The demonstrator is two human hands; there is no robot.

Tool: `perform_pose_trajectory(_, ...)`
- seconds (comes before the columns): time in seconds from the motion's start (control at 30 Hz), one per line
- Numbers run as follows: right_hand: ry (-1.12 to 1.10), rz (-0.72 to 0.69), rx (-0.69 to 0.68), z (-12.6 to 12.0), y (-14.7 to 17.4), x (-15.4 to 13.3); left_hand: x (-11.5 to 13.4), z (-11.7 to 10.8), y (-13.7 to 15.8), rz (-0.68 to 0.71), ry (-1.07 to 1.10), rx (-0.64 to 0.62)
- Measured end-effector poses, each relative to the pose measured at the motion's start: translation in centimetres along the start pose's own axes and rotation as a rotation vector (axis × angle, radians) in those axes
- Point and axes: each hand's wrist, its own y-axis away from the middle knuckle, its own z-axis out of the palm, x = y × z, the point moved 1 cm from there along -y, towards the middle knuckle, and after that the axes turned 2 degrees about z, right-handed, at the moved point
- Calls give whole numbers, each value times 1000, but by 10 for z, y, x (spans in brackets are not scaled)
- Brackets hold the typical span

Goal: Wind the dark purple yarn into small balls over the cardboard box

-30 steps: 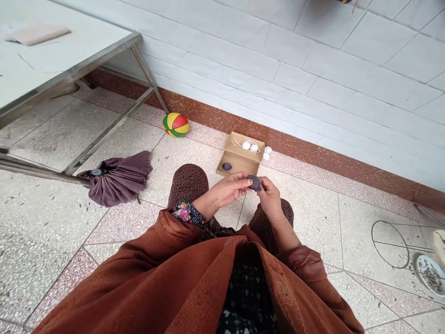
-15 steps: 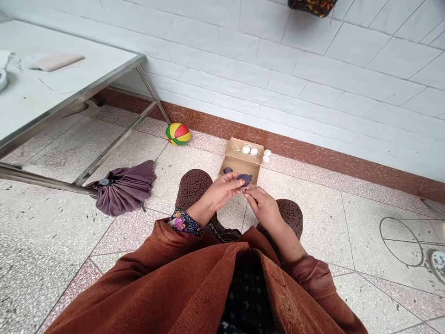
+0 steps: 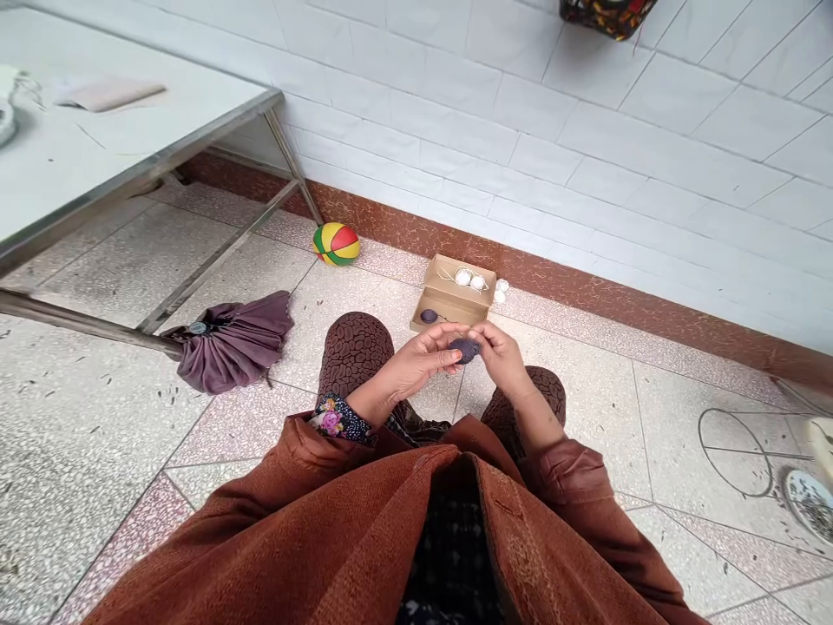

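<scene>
Over the gap between the knees, a small dark purple piece of knitted-looking yarn work (image 3: pixel 464 351) is held between both hands. My left hand (image 3: pixel 416 360) is closed on its left side, thumb in front and fingers behind. My right hand (image 3: pixel 506 358) pinches at its upper right edge; whether a thin tool is in those fingers is too small to tell. Just beyond the hands, an open cardboard box (image 3: pixel 416 325) sits on the floor with a dark ball of yarn (image 3: pixel 429 316) inside. White yarn balls (image 3: pixel 463 277) lie in its raised lid.
More white balls (image 3: pixel 501 291) lie right of the box by the tiled wall (image 3: pixel 403 113). A colourful ball (image 3: pixel 337 244) is near the leg of a metal-framed table (image 3: pixel 214 108). A folded purple umbrella (image 3: pixel 238 343) lies left; a wire ring (image 3: pixel 735 451) and a dish (image 3: pixel 810 499) are right.
My right hand has moved up from below the yarn piece to its upper right edge. The piece has turned and come slightly lower. The view has shifted a little.
</scene>
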Motion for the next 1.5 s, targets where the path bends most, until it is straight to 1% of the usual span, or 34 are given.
perform_pose_trajectory(0.1,-25,61,2,17,18,10,1,-4,2,-24,48,6)
perform_pose_trajectory(0.2,-20,78,-1,25,30,11,1,-10,2,-28,76,30)
perform_pose_trajectory(0.27,11,39,-28,26,34,6,1,-15,2,-23,71,75)
perform_pose_trajectory(0.37,87,-84,-84,22,36,-10,2,-22,0,24,-16,183)
perform_pose_trajectory(0.47,138,-189,-127,15,33,-31,5,-28,-1,85,-213,248)
perform_pose_trajectory(0.53,152,-227,-133,8,22,-43,7,-28,0,116,-321,237)
perform_pose_trajectory(0.63,133,-246,-137,2,-4,-49,12,-25,3,142,-384,177)
perform_pose_trajectory(0.73,44,-175,-161,6,-31,-39,19,-21,7,138,-386,76)
perform_pose_trajectory(0.8,-33,-58,-167,16,-38,-27,24,-20,9,138,-341,25)
perform_pose_trajectory(0.9,-114,108,-133,36,-27,-7,27,-24,5,152,-254,38)
perform_pose_trajectory(0.97,-105,140,-95,45,-10,2,27,-29,-5,153,-227,88)
perform_pose_trajectory(1.0,-66,114,-92,47,-2,5,27,-31,-12,145,-229,118)
perform_pose_trajectory(1.07,51,3,-124,45,11,5,25,-35,-26,145,-259,209)
perform_pose_trajectory(1.13,160,-115,-145,37,19,0,23,-35,-39,162,-318,280)
perform_pose_trajectory(1.17,201,-164,-141,31,20,-4,21,-35,-44,171,-346,294)
perform_pose_trajectory(1.23,257,-234,-112,19,20,-13,17,-32,-49,174,-382,279)
perform_pose_trajectory(1.33,301,-286,-63,5,15,-23,10,-25,-47,149,-399,220)
perform_pose_trajectory(1.4,296,-291,-31,-2,8,-27,6,-19,-44,114,-408,163)
perform_pose_trajectory(1.5,242,-243,27,-8,-6,-24,3,-8,-37,58,-383,26)
